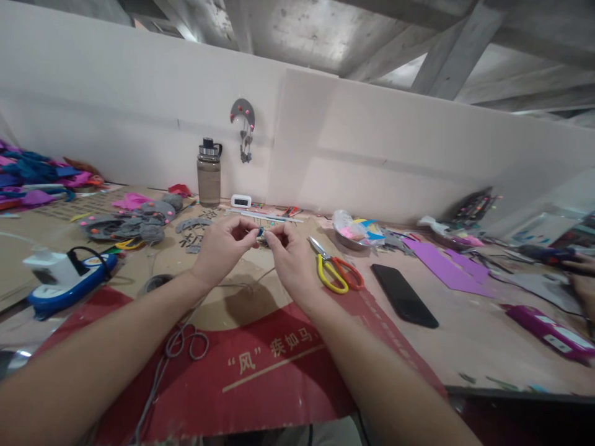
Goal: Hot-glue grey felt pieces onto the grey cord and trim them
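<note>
My left hand (223,248) and my right hand (288,251) meet above the middle of the cardboard, fingertips pinched together. Between them is a small dark-blue piece (260,232), mostly covered by the fingers, so its kind is unclear. A thin grey cord (239,285) runs below the hands and continues in loops by my left forearm toward the front edge. Scissors (332,266) with one yellow and one red handle lie slightly spread, right of my right hand. Grey felt pieces (195,224) lie beyond my left hand.
A water bottle (209,176) and a small white clock (241,201) stand by the white partition (348,136). A blue power strip (69,288) lies left. Rightward are a black phone (403,296), purple sheets (446,266), a filled bowl (356,238) and another person's hand (583,285).
</note>
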The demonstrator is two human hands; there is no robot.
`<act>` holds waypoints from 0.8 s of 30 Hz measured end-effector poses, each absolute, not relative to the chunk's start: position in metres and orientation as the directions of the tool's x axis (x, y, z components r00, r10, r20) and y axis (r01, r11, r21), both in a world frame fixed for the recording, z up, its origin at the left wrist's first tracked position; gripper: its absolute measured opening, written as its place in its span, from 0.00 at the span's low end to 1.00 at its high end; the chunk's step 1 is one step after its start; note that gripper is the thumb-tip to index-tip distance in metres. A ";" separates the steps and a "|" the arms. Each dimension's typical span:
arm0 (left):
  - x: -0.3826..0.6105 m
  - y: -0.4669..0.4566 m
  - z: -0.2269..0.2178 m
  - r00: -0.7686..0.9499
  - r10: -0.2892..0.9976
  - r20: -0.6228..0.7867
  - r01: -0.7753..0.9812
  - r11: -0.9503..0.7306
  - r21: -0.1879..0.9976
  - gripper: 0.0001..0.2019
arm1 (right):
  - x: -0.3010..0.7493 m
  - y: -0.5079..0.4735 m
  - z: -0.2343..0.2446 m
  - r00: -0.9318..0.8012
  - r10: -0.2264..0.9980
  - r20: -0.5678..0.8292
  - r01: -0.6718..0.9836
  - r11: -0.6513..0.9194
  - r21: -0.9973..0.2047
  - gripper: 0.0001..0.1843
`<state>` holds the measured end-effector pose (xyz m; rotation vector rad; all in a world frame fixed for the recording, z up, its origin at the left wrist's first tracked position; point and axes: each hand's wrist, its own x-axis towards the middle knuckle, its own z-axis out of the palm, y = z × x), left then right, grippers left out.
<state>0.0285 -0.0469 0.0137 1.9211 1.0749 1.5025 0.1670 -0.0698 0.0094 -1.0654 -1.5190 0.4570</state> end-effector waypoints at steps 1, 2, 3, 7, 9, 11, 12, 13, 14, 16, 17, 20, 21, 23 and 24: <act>0.029 -0.047 0.014 0.089 0.812 0.577 0.275 -0.577 0.769 0.05 | 0.167 -0.071 0.010 0.080 0.815 0.574 0.386 0.506 -0.771 0.07; 0.029 -0.048 0.014 0.087 0.815 0.572 0.266 -0.573 0.775 0.05 | 0.168 -0.072 0.011 0.079 0.810 0.581 0.409 0.505 -0.760 0.08; 0.029 -0.048 0.014 0.088 0.817 0.569 0.261 -0.570 0.779 0.04 | 0.168 -0.072 0.011 0.078 0.803 0.590 0.437 0.505 -0.744 0.08; 0.030 -0.049 0.015 0.092 0.824 0.560 0.244 -0.564 0.789 0.03 | 0.169 -0.072 0.011 0.063 0.772 0.632 0.546 0.503 -0.669 0.09; 0.031 -0.049 0.015 0.080 0.835 0.545 0.213 -0.549 0.808 0.03 | 0.169 -0.072 0.011 0.050 0.763 0.645 0.570 0.508 -0.646 0.10; 0.031 -0.049 0.015 0.071 0.851 0.521 0.167 -0.525 0.835 0.04 | 0.170 -0.072 0.010 0.046 0.755 0.654 0.583 0.511 -0.632 0.10; 0.032 -0.049 0.014 0.070 0.859 0.507 0.140 -0.512 0.848 0.05 | 0.170 -0.072 0.010 0.047 0.752 0.658 0.587 0.512 -0.627 0.09; 0.032 -0.049 0.014 0.072 0.866 0.495 0.113 -0.500 0.859 0.06 | 0.170 -0.072 0.009 0.047 0.749 0.661 0.591 0.513 -0.623 0.09; 0.032 -0.049 0.014 0.075 0.870 0.487 0.091 -0.492 0.866 0.07 | 0.170 -0.071 0.009 0.047 0.748 0.662 0.594 0.512 -0.620 0.09; 0.032 -0.049 0.013 0.091 0.870 0.485 0.089 -0.492 0.866 0.10 | 0.171 -0.070 0.007 0.041 0.746 0.664 0.599 0.514 -0.614 0.09; 0.032 -0.049 0.013 0.101 0.866 0.490 0.112 -0.499 0.859 0.10 | 0.171 -0.070 0.006 0.039 0.746 0.665 0.602 0.514 -0.611 0.09; 0.031 -0.049 0.013 0.130 0.854 0.503 0.190 -0.519 0.833 0.09 | 0.172 -0.069 0.005 0.038 0.744 0.668 0.601 0.517 -0.610 0.10; 0.031 -0.049 0.014 0.134 0.854 0.503 0.195 -0.520 0.831 0.08 | 0.172 -0.068 0.004 0.041 0.742 0.669 0.600 0.517 -0.610 0.10; 0.031 -0.050 0.014 0.134 0.858 0.496 0.176 -0.513 0.840 0.08 | 0.172 -0.068 0.004 0.049 0.739 0.672 0.601 0.515 -0.611 0.10; 0.031 -0.050 0.014 0.132 0.861 0.492 0.162 -0.508 0.846 0.07 | 0.172 -0.068 0.004 0.051 0.738 0.673 0.603 0.515 -0.610 0.10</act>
